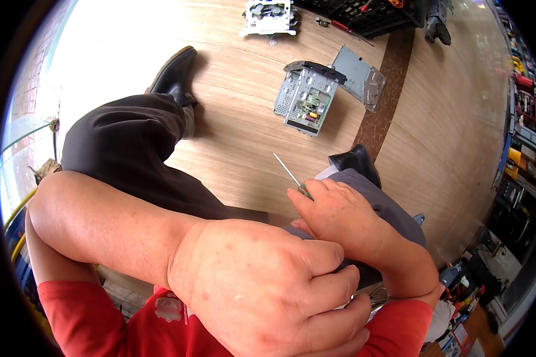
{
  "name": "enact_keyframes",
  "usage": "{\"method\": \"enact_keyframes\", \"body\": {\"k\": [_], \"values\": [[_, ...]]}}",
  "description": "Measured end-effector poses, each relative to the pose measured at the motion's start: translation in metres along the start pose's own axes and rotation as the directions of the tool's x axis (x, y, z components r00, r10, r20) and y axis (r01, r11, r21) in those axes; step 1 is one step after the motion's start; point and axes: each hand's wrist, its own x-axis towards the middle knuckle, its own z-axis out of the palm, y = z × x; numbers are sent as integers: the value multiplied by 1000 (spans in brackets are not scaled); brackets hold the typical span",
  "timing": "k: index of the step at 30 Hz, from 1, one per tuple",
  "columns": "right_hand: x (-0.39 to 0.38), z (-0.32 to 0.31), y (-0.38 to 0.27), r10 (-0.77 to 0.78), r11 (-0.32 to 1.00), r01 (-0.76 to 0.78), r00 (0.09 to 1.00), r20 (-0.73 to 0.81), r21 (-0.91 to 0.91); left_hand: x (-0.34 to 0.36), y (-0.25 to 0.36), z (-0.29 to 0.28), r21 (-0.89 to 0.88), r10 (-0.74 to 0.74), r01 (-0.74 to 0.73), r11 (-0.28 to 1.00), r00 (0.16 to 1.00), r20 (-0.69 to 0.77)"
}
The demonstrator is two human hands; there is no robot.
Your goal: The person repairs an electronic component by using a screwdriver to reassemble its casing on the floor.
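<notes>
My left hand [268,285] is raised close in front of me, its back toward view and its fingers curled. Whatever lies inside those fingers is hidden. Farther down, by my right knee, my right hand [345,208] is closed round a screwdriver [288,169]; a bit of its green handle shows, and the thin shaft points up and to the left, away from anything. On the floor ahead lies an opened metal electronics unit [307,98] with a curved black front and a bare circuit board. A flat grey metal cover [351,68] rests beside it.
A disc mechanism [270,18] sits on the floor at the far side. Near it are a black crate [363,18] and a red-handled tool [341,26]. My shoes [175,74] flank the floor space. Crowded shelves [527,113] line the right edge.
</notes>
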Motion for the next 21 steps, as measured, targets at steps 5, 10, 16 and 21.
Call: {"method": "enact_keyframes", "body": {"k": [5, 10, 16, 21], "values": [[-3, 1, 1, 3, 1000, -3, 1000, -19, -2, 2, -2, 4, -7, 14, -14, 1000, 1000, -6], [-6, 3, 2, -5, 1000, 5, 1000, -26, -6, 4, -1, 6, -7, 12, -12, 1000, 1000, -2], [-11, 4, 3, 8, 1000, -8, 1000, -20, 1, 7, -3, 9, -3, 13, -13, 1000, 1000, 0], [-12, 5, 3, 10, 1000, -10, 1000, -26, 8, 6, -4, 12, 2, 2, -2, 1000, 1000, -20]]}}
